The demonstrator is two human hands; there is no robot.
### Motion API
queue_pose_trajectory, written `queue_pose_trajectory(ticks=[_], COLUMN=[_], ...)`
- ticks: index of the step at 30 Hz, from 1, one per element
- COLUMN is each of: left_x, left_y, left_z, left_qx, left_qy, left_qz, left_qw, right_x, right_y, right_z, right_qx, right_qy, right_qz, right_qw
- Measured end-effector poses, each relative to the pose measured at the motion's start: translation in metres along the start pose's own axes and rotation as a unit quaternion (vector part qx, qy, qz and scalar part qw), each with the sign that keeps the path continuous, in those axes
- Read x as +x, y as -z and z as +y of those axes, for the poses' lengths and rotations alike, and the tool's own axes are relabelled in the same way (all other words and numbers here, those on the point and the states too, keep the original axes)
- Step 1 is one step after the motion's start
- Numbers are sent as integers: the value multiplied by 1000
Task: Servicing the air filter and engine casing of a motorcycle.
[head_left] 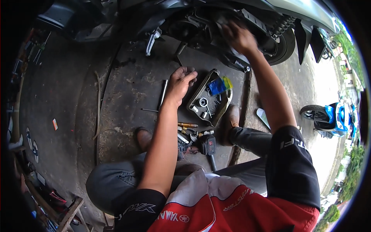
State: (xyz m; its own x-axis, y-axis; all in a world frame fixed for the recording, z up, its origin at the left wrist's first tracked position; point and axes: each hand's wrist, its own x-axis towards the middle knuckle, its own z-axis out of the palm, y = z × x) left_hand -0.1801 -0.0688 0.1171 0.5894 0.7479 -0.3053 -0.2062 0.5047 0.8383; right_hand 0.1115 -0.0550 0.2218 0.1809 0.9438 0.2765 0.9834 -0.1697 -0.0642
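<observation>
Glossy, smooth scooter panel [305, 12], metal coil spring [284, 26], matt, stained floor [131, 94], shiny plastic-looking packet [217, 86].

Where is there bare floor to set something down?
Bare floor lies between the long tan strip and the silver rod; another patch is just left of the strip. The parts tray and the tools below it in the picture are crowded.

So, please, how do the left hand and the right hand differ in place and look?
The left hand appears beside the parts tray, while the right hand reaches farther, to the motorbike. The left hand shows clearly curled fingers; the right hand's fingers are blurred, so their exact pose is unclear. Both are bare.
</observation>
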Motion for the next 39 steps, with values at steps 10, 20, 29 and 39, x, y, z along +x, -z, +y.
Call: queue_pose_trajectory(ticks=[10,20,29,39], left_x=[3,8,13,-18], left_y=[2,17,56,104], left_z=[-18,-17,-39,-168], left_qx=[-9,-48,50,684], left_qy=[2,13,133,138], left_qz=[42,78,25,-9], left_qw=[999,996,990,716], right_x=[-2,-32,-190,-276], right_y=[-29,-38,-50,130], right_z=[-54,-57,-186,220], right_qx=[-82,-6,282,59], right_qy=[-41,-11,80,-238], right_qz=[131,242,-262,-287], right_qw=[987,970,920,926])
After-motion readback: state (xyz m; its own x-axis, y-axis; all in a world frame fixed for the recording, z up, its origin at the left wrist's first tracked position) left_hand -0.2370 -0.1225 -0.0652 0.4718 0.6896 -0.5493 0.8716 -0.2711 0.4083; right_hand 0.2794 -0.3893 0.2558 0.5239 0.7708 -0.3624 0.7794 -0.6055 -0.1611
